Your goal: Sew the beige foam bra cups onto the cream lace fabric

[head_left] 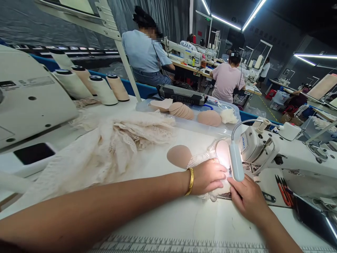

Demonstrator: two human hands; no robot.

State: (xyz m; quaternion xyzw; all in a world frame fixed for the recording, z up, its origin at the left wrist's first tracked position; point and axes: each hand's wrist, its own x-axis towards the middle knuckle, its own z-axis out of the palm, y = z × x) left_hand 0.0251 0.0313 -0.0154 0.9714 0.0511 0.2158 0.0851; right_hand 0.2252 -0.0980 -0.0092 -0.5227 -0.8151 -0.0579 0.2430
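Note:
My left hand lies flat on cream lace fabric, fingers stretched toward the needle area of a white sewing machine. Close by on the right, my right hand rests at the fabric's edge, with thumb and forefinger near the presser foot; whether they pinch the cloth is hidden by the lamp. A pale oval pad lies on the lace under the lit gooseneck lamp. Left of the lace, a beige oval pad sits on the white table.
A heap of cream lace spreads across the table's left. Behind it stand several thread cones. A clear plastic tray holds stacked beige pads. Orange-handled snips lie at right, beside a dark phone-like device. Co-workers sit beyond.

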